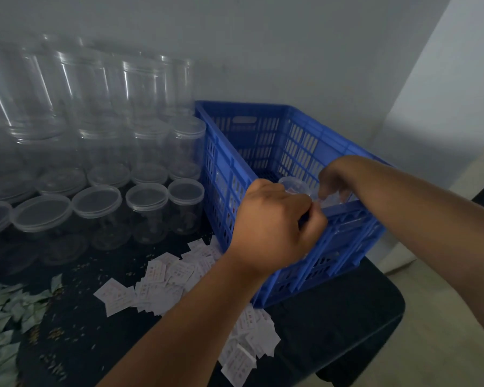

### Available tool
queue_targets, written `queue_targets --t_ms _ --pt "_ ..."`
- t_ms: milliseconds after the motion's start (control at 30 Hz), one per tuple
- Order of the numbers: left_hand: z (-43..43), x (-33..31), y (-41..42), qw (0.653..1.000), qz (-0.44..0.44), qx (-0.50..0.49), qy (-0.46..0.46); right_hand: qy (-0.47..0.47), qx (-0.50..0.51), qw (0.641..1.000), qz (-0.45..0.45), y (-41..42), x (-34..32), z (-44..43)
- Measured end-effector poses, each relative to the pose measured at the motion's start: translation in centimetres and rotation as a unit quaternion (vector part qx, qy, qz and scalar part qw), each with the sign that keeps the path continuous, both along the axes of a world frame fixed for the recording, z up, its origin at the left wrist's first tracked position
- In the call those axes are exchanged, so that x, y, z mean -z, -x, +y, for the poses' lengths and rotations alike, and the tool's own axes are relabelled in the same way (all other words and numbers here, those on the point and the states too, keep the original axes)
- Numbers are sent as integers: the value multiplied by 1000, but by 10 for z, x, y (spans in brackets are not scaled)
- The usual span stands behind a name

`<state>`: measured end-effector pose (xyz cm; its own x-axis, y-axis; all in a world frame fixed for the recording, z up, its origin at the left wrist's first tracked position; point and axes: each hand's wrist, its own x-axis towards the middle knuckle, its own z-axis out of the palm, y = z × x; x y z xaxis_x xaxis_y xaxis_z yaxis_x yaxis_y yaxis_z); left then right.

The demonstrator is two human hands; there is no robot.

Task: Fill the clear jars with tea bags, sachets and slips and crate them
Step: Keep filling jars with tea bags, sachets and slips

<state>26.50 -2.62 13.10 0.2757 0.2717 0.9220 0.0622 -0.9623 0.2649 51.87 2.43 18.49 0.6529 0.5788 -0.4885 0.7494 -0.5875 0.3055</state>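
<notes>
We have a clear jar (pixel 294 185) at the near rim of the blue crate (pixel 263 129), its lidded top just inside the crate's near wall, and we judge it is being set down into the crate. Our right hand (pixel 334 182) reaches in over the crate's right wall with its fingers curled round the jar's far side, likely to steady it on the way down. Our left hand (pixel 271 222) is curled tight at the crate's near rim, against the jar. We cannot tell whether it grips the jar or the rim. What is inside the jar is hidden by both hands.

Left of the crate stand stacked lidded jars (pixel 148 202), close to its left wall. White slips (pixel 173 277) lie scattered on the black table (pixel 347 317) in front of the crate, some tucked under its near corner. Green sachets (pixel 0 308) are heaped well to the left of the crate. Only the crate's tall near wall stands in the jar's way.
</notes>
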Motion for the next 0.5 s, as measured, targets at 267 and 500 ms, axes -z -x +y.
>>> queue_targets --t_ms 267,500 --pt "2 0 0 1000 -8 -14 3 -65 -17 998 21 11 -12 1" --pt "0 -6 0 1000 17 -5 18 -499 -153 842 135 86 -59 -27"
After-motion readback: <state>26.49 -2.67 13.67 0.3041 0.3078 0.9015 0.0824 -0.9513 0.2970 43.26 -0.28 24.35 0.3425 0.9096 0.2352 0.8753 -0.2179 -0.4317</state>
